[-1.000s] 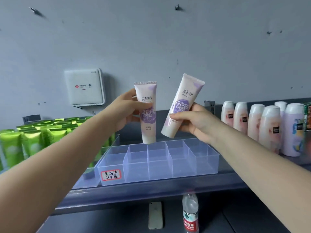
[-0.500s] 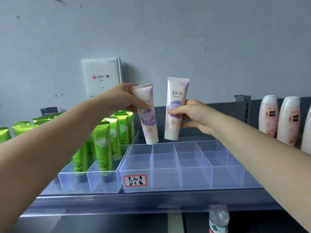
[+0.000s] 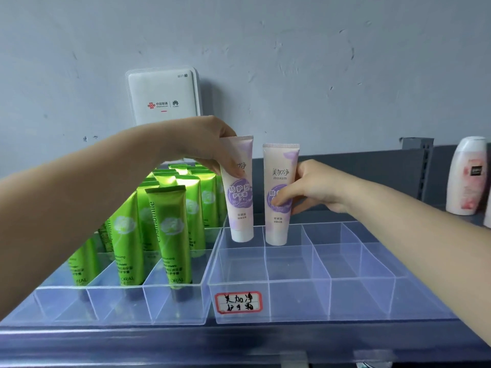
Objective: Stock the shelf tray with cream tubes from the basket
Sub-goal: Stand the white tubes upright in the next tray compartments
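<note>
Two lilac cream tubes (image 3: 239,192), two clear divided trays (image 3: 345,296), one pink bottle (image 3: 467,176).

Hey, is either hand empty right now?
No, the left hand holds one purple tube and the right hand another.

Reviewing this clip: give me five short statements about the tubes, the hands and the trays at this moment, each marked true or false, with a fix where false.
1. Each hand holds one purple-and-white cream tube. True: the left hand grips the left tube and the right hand grips the right tube.
2. Both tubes are held cap end down. True.
3. The labelled clear tray is already full of purple tubes. False: the only purple tubes at it are the two in the hands, at its back row.
4. The green tubes stand in the tray to the right of the labelled one. False: they stand in the tray to its left.
5. The right hand is empty. False: it holds a tube.
</note>
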{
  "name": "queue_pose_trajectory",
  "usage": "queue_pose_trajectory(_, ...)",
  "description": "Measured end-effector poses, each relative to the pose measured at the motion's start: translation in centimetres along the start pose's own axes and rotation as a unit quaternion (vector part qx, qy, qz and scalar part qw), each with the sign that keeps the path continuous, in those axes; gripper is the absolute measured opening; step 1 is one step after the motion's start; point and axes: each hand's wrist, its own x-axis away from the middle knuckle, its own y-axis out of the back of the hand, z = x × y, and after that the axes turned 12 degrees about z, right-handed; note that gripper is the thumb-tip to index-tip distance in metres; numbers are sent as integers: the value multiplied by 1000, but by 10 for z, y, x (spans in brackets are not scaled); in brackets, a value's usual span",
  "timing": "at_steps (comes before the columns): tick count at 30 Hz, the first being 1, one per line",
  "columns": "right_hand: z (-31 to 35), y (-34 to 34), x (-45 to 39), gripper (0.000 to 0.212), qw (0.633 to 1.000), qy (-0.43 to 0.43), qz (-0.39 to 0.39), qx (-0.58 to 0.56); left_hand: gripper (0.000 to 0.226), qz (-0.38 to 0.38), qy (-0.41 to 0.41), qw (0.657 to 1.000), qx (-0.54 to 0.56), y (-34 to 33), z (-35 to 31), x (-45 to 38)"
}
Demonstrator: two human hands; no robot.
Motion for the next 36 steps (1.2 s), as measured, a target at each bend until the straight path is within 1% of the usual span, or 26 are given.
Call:
queue_pose_trajectory(3,0,-1,-1,20,1000,-6,10,14,25,35,1,998,-45,-3,0,1)
queue_pose_trajectory(7,-1,-2,4,22,998,-22,30,53,29,47,0,992,-116,-12,6,-4)
queue_pose_trajectory(11,-7,-8,8,24,996,-31,37,78,39,60,14,966,-250,-21,10,-7)
queue_pose_trajectory(13,-11,-11,7,27,997,-28,32,68,43,59,18,959,-277,-24,9,-6)
queue_pose_trajectory(17,-8,-10,8,22,997,-36,36,63,42,63,17,958,-279,-24,6,-4)
queue_pose_trajectory(23,-2,-12,12,22,994,-52,64,78,37,45,23,964,-262,-25,9,-8)
queue_pose_trajectory(26,0,-13,14,21,993,-55,60,86,32,48,28,967,-248,-26,9,-7)
queue_pose_trajectory(28,1,-13,19,23,993,-58,54,92,34,43,29,968,-247,-26,8,-6)
queue_pose_trajectory(31,6,-9,29,33,995,-48,31,86,43,16,20,972,-235,-24,4,-2)
queue_pose_trajectory(34,14,1,43,44,995,-34,-29,86,52,-22,3,978,-207,-22,-9,5)
queue_pose_trajectory(36,18,9,55,52,991,-31,-70,113,53,-60,-8,977,-203,-22,-21,9)
